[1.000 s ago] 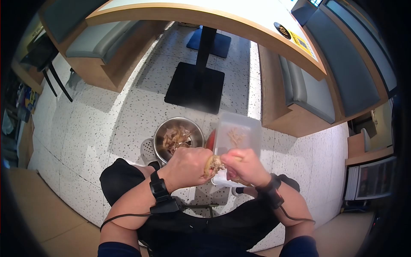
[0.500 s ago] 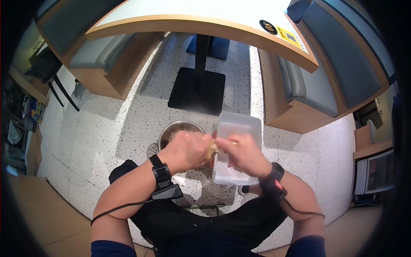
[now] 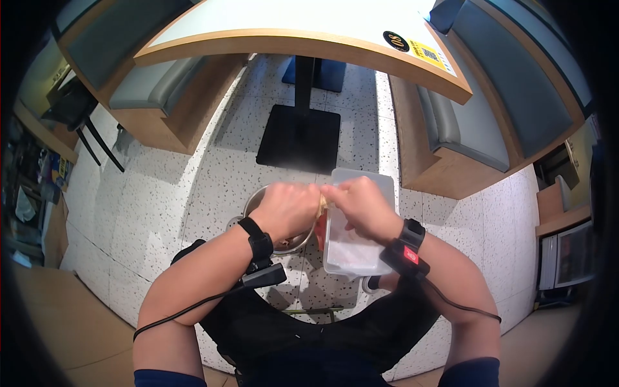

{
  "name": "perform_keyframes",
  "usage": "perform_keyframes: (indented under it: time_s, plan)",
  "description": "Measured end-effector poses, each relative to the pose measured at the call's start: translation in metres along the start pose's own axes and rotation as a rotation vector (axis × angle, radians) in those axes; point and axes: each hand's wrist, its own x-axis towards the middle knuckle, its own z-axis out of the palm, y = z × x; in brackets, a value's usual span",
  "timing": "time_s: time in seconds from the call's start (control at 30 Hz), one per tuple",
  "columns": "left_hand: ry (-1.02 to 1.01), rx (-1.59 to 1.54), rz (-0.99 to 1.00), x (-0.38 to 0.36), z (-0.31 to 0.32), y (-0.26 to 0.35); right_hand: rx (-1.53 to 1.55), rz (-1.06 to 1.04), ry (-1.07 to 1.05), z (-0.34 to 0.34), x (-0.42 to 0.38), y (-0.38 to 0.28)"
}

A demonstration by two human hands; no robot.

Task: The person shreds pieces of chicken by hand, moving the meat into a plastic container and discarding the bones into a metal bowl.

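Observation:
Both fists meet in front of me at a small, pale yellow, stringy piece (image 3: 322, 205), whose kind I cannot tell. My left hand (image 3: 288, 209) is closed around one side of it, above a round metal bowl (image 3: 253, 197). My right hand (image 3: 363, 208) pinches the other side with thumb and fingers, over a translucent plastic container (image 3: 354, 261). Some contents show at the bowl's lower part, but the left hand and wrist cover most of it. Between bowl and container, something red (image 3: 320, 233) is partly visible.
A white-topped table (image 3: 284, 26) with a wooden edge stands ahead on a black base plate (image 3: 298, 138). Padded benches flank it, one on the left (image 3: 148, 90) and one on the right (image 3: 474, 142). A black chair (image 3: 74, 106) is at far left. Speckled floor tiles (image 3: 219, 155) lie between.
Both hands have moved slightly up and away from me, with the yellow piece still between them. More of the bowl's lower part and of the red thing now shows.

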Motion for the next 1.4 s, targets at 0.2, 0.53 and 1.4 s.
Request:
perform_keyframes:
  time_s: [0.2,0.53,1.4]
  plan:
    - [-0.037,0.125,-0.028,0.012,0.006,-0.009,-0.256,-0.146,0.075,0.009,0.019,-0.005]
    - [-0.09,0.173,-0.34,0.015,0.016,0.0,-0.708,-0.323,0.21,0.036,0.033,-0.028]
    - [-0.061,-0.368,0.087,-0.016,0.0,-0.012,-0.671,-0.826,-0.01,-0.01,-0.012,0.039]
